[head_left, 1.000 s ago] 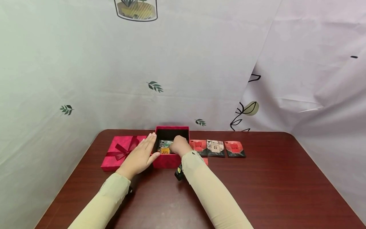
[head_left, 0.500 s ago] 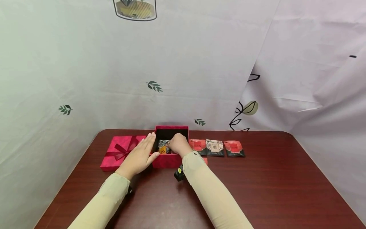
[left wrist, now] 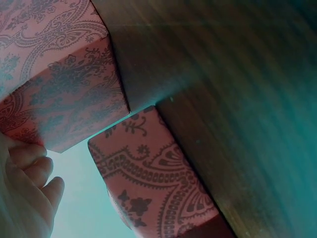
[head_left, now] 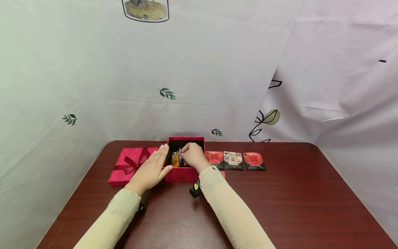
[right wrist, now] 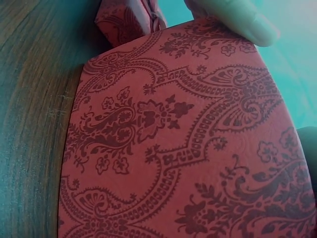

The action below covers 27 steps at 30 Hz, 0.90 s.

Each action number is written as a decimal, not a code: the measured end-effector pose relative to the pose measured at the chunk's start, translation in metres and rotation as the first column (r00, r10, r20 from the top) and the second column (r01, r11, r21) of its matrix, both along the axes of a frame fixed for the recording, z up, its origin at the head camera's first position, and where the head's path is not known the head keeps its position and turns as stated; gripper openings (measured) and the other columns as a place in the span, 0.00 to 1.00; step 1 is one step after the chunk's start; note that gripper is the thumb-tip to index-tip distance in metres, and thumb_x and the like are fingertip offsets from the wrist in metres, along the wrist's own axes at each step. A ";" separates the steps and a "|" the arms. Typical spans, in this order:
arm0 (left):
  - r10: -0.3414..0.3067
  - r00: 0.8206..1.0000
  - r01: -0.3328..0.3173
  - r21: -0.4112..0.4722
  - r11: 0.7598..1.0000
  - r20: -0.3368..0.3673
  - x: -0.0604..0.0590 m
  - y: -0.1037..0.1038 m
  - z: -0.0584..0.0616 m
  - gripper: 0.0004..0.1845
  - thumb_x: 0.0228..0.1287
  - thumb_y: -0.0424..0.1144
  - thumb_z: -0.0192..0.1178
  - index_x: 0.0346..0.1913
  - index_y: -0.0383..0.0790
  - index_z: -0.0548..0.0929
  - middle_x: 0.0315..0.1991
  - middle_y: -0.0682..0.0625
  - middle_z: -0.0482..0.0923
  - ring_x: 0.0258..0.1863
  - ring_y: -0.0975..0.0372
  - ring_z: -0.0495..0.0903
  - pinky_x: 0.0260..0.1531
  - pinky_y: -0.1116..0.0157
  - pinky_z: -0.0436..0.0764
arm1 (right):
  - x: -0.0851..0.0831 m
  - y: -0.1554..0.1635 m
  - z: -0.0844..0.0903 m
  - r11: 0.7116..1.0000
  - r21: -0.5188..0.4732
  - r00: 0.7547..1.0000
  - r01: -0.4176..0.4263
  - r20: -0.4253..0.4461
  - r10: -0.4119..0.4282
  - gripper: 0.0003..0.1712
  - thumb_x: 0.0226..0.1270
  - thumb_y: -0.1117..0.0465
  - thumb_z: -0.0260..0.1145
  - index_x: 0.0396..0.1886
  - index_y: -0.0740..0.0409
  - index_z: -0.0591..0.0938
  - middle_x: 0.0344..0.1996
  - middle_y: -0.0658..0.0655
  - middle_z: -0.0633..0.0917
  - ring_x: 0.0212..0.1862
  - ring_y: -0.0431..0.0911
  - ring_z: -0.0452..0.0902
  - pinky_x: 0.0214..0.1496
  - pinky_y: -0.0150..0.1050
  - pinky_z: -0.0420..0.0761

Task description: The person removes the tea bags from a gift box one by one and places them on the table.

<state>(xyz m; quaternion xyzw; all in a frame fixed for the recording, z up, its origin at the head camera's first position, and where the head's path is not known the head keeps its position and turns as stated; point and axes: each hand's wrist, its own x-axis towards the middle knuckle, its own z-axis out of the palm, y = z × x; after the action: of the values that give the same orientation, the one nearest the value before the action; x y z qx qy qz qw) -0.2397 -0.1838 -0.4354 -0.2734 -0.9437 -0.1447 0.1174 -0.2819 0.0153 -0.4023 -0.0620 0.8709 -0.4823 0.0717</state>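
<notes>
The print on the three flat foil sachets is too small to read — no other lettering shows

The box is deep red outside with a darker paisley and flower pattern, black inside. The lid, left of it, is brighter pinkish red with a dark red ribbon bow. A packet in the box shows orange and grey. To the right lie three sachets: red, pale patterned on black, and red again (all dark-edged). The table is reddish-brown woodgrain. Both sleeves are beige. The backdrop is white with green leaf sprigs.
</notes>
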 end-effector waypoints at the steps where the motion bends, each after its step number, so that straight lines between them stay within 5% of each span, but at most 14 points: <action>1: -0.001 1.000 0.001 0.002 1.000 0.000 0.000 0.000 0.000 0.40 0.75 0.51 0.57 0.76 0.24 0.59 0.78 0.34 0.55 0.78 0.44 0.52 0.75 0.46 0.56 | 0.000 0.000 0.000 1.000 -0.012 1.000 0.003 -0.012 -0.003 0.02 0.70 0.66 0.66 0.38 0.61 0.82 0.22 0.55 0.83 0.20 0.45 0.79 0.25 0.36 0.80; 9: -0.002 1.000 0.002 -0.001 1.000 0.001 0.000 0.000 0.001 0.40 0.76 0.50 0.56 0.76 0.24 0.58 0.78 0.33 0.55 0.78 0.44 0.52 0.75 0.45 0.56 | 0.006 0.001 0.002 0.999 -0.044 0.987 0.018 -0.160 -0.025 0.04 0.71 0.65 0.66 0.43 0.59 0.83 0.31 0.53 0.86 0.26 0.43 0.81 0.30 0.36 0.83; 18: 0.000 1.000 0.000 0.007 1.000 0.003 0.001 0.000 0.002 0.40 0.76 0.53 0.54 0.76 0.25 0.59 0.78 0.34 0.55 0.78 0.44 0.52 0.75 0.45 0.57 | 0.013 0.006 0.001 0.994 -0.099 0.939 0.036 -0.338 -0.068 0.06 0.69 0.65 0.65 0.43 0.57 0.85 0.33 0.51 0.86 0.34 0.41 0.82 0.37 0.35 0.83; 23: 0.008 1.000 -0.008 -0.004 1.000 0.013 0.001 0.001 0.003 0.41 0.75 0.53 0.56 0.76 0.25 0.59 0.78 0.34 0.55 0.79 0.44 0.52 0.75 0.46 0.56 | 0.016 0.013 0.001 0.975 -0.215 0.918 0.054 -0.374 -0.134 0.07 0.67 0.65 0.65 0.42 0.58 0.85 0.33 0.51 0.87 0.32 0.40 0.81 0.36 0.35 0.83; 27: 0.014 1.000 -0.014 -0.006 1.000 0.023 0.001 0.001 0.004 0.41 0.75 0.53 0.56 0.76 0.25 0.59 0.78 0.34 0.55 0.79 0.44 0.52 0.75 0.46 0.57 | 0.020 0.024 0.004 0.944 -0.325 0.928 0.056 -0.331 -0.169 0.07 0.65 0.66 0.66 0.41 0.59 0.85 0.33 0.54 0.87 0.31 0.42 0.82 0.36 0.41 0.85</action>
<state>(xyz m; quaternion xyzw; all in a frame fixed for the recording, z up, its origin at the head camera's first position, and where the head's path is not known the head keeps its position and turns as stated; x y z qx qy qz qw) -0.2383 -0.1832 -0.4317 -0.2653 -0.9473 -0.1444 0.1069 -0.2617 0.0390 -0.3979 -0.1076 0.7851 -0.5970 -0.1250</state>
